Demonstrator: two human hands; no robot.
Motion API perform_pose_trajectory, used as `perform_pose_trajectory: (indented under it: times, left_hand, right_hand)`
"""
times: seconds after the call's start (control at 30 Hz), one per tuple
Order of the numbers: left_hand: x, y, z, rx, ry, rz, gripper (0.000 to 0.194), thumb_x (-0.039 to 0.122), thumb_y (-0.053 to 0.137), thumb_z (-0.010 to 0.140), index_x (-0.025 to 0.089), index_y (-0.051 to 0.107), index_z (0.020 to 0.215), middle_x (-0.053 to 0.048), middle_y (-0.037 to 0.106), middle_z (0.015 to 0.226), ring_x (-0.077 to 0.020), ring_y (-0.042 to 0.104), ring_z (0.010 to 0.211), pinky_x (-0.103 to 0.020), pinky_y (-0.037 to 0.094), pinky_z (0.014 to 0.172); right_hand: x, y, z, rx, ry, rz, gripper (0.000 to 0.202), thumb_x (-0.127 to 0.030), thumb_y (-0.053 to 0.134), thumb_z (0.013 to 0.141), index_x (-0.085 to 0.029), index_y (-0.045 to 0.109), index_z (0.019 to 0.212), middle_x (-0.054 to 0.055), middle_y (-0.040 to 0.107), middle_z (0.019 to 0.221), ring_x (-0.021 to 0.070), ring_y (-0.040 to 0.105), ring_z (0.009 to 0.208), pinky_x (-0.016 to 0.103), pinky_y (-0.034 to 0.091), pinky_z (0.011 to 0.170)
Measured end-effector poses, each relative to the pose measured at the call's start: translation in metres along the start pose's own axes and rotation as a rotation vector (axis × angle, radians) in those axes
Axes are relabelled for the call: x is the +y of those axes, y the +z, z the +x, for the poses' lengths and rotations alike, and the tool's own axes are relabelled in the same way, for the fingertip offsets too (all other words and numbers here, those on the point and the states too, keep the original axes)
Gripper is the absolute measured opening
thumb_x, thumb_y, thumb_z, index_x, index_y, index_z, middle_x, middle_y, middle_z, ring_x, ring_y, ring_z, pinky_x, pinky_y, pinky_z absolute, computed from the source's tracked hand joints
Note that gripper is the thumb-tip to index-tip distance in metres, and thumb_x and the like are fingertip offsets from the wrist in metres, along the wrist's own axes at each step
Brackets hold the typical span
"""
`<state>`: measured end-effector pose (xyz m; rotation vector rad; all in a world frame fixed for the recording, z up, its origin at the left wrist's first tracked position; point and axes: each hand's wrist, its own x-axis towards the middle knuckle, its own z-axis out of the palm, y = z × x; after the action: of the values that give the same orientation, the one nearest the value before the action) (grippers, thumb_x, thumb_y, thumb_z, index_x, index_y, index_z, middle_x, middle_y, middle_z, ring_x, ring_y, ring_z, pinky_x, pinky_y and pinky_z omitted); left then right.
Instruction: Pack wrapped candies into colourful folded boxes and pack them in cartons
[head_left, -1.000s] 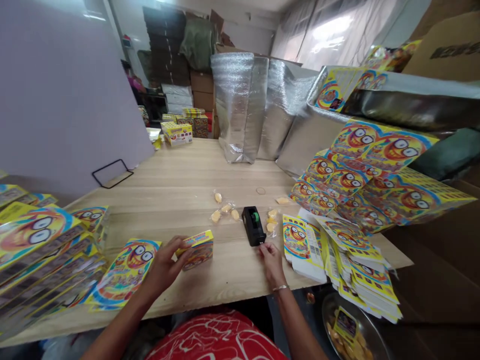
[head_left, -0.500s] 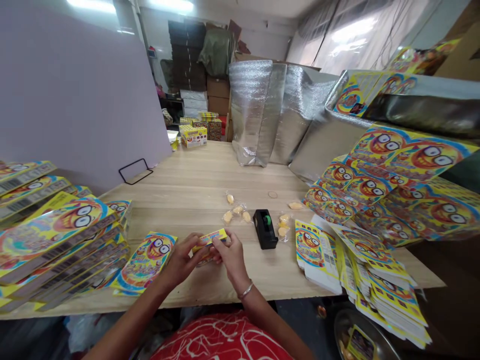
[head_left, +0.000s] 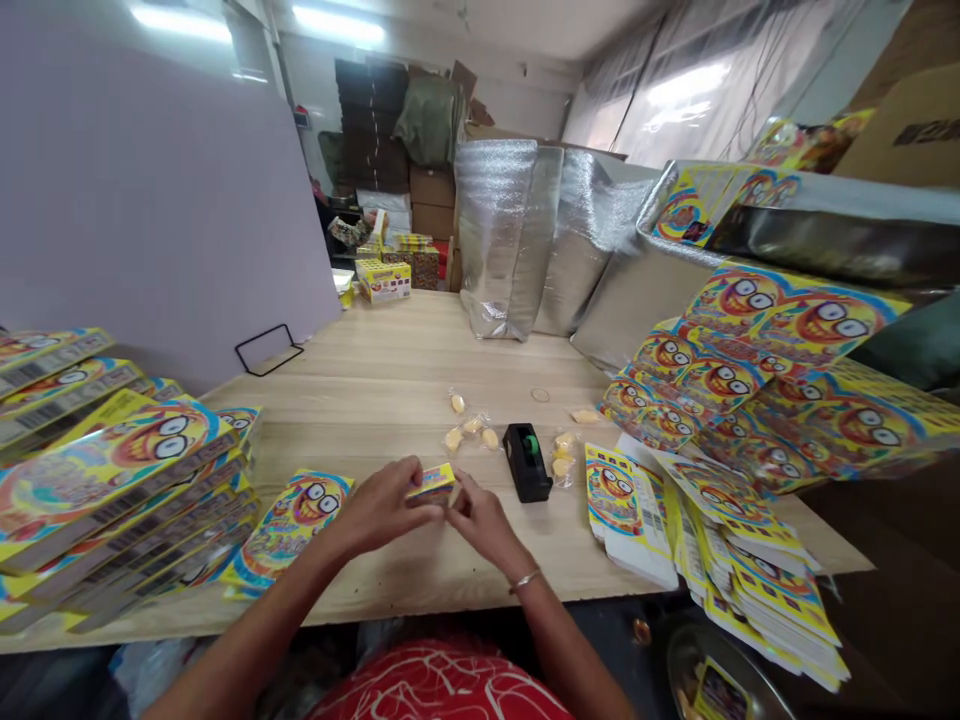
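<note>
My left hand (head_left: 389, 505) grips a small yellow printed box (head_left: 433, 480) from its left side, thumb along the near edge. At the box's right end, my right hand (head_left: 480, 515) has thumb and fingers closed against its edge; part of the grip is hidden. A black tape dispenser (head_left: 528, 462) with a green core stands to the right of my hands. Several small wrapped yellow pieces (head_left: 472, 427) lie just beyond them. Left of my left hand lies a flat printed carton (head_left: 296, 525) with a cartoon face in glasses.
Stacked printed boxes (head_left: 112, 480) fill the left side. Flattened cartons (head_left: 630, 505) fan out at right, beside printed sheets (head_left: 795, 320). Silver foil bags (head_left: 496, 240) stand behind. A black wire stand (head_left: 268, 352) is by the pale panel. Another person's hand (head_left: 369, 222) shows far back.
Both hands and the box have shifted slightly right. My right hand has moved from over the box's top to its right end. A person's hand has appeared in the background.
</note>
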<state>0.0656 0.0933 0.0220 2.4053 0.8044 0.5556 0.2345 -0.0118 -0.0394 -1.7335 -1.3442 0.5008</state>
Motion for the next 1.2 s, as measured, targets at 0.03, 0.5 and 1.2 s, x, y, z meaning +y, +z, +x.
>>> perform_pose_trajectory:
  times: [0.03,0.5,1.2]
  left_hand:
    - [-0.001,0.000,-0.005,0.020,0.003,0.022,0.013,0.032,0.061,0.076,0.024,0.052,0.078,0.005,0.059,0.071,-0.0150,0.054,0.063,-0.024,0.033,0.056]
    - [-0.003,-0.003,-0.056,0.578,-0.227,-0.175,0.045,0.023,0.054,0.082,0.022,0.047,0.126,-0.009,0.055,0.119,-0.0252,0.053,0.112,-0.043,0.047,0.094]
    - [0.000,0.000,-0.079,0.383,-0.275,-0.415,0.049,0.049,0.050,0.087,0.022,0.050,0.127,-0.012,0.065,0.118,-0.0294,0.061,0.108,-0.044,0.050,0.089]
  right_hand:
    - [0.009,-0.014,0.000,0.023,0.009,-0.028,0.034,-0.038,0.061,0.080,-0.018,0.068,0.107,0.001,0.067,0.068,0.0163,0.060,0.060,0.024,0.044,0.059]
    - [0.142,-0.161,-0.046,0.121,0.661,-1.016,0.044,-0.039,0.041,0.090,-0.008,0.061,0.114,0.024,0.064,0.106,0.0351,0.062,0.099,0.039,0.044,0.075]
    - [-0.045,-0.025,-0.025,-0.130,0.106,0.650,0.029,-0.042,0.051,0.091,-0.020,0.063,0.106,0.008,0.071,0.098,0.0250,0.068,0.086,0.038,0.056,0.075]
